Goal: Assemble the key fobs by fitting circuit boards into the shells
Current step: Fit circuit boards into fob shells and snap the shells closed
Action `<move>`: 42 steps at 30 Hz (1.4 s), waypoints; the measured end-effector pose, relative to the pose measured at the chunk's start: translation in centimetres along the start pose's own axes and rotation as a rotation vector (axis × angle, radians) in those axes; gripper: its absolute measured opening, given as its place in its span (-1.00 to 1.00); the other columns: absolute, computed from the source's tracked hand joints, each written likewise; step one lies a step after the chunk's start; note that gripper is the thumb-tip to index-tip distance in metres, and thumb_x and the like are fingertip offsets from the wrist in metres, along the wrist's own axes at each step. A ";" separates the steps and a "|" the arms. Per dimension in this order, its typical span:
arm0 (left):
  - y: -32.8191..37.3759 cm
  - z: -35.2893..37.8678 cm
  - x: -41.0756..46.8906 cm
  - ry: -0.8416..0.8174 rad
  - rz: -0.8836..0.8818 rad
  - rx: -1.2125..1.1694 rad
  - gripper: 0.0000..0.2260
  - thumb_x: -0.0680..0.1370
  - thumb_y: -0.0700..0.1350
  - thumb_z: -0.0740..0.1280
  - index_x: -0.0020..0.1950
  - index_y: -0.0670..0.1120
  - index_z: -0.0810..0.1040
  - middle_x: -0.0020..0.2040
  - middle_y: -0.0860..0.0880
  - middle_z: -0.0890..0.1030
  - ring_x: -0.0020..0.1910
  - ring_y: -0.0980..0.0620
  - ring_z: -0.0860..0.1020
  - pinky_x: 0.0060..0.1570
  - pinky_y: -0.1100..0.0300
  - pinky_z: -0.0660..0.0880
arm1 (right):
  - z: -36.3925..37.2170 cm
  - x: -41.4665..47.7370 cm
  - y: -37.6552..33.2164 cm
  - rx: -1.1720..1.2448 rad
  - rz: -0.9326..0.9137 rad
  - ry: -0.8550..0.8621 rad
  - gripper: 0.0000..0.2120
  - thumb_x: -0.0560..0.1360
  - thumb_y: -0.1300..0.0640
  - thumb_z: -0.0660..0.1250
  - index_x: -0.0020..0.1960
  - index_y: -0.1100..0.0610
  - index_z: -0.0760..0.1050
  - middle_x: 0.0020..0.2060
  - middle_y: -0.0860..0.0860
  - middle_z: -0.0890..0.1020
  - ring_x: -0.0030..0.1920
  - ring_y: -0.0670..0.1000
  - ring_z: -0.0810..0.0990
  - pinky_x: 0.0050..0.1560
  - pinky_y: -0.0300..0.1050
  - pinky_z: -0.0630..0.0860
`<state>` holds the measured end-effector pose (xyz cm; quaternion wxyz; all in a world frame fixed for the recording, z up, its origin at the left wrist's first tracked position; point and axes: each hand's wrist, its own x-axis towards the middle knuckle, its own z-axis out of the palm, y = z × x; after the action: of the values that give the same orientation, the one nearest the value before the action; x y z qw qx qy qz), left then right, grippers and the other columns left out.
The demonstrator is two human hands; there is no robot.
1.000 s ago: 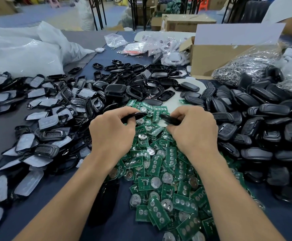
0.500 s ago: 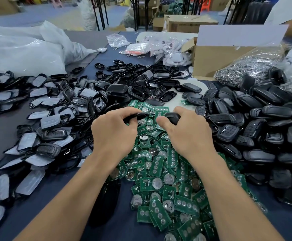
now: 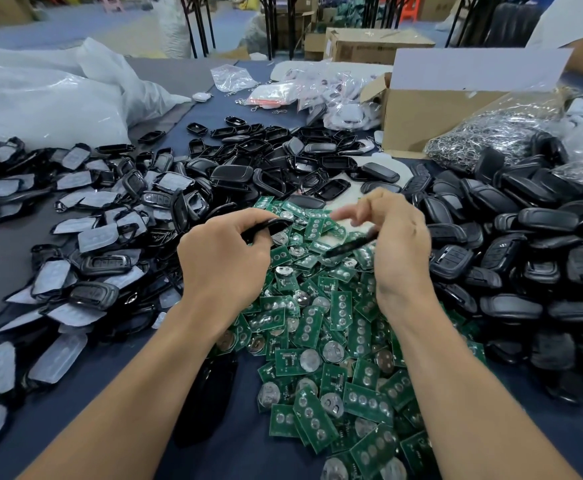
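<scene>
- Heap of green rectangular circuit boards (image 3: 333,377) at 6 o'clock: light, stiff, probably best pinched by their edges.
- Left hand (image 3: 224,261) grips a glossy black plastic shell half (image 3: 270,224), likely slippery.
- Right hand (image 3: 401,247), blurred, pinches a second black shell half (image 3: 349,244).
- Spare black shells (image 3: 231,173) lie at 12 o'clock.

1. Green circuit boards (image 3: 321,341), many showing round silver cells, lie loosely heaped mid-tabletop (image 3: 245,445).
2. One black shell half (image 3: 271,226) sits edge-on, pinched by the left hand (image 3: 220,258).
3. A blurred, tilted shell piece (image 3: 350,244) is in the right hand (image 3: 401,251).
4. Loose black shells (image 3: 525,244) are heaped on the right.
</scene>
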<state>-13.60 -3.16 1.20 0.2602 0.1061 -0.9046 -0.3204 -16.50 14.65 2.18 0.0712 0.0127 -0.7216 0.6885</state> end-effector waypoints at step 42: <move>0.3 -0.1 0.1 -0.179 -0.172 -0.596 -0.75 0.69 -0.19 0.29 0.06 0.21 0.46 -0.10 -0.03 0.73 -0.35 -0.04 0.73 -0.43 0.18 0.63 | -1.4 0.3 -1.2 -0.683 -0.059 -0.290 -0.66 0.57 0.32 0.37 -0.06 -0.11 0.76 -0.20 -0.17 0.71 -0.30 -0.24 0.61 -0.33 -0.43 0.47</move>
<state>-13.65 -3.04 1.50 0.1714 0.0727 -0.7779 -0.6002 -16.54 16.00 3.50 -0.0117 0.1065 -0.9117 0.3966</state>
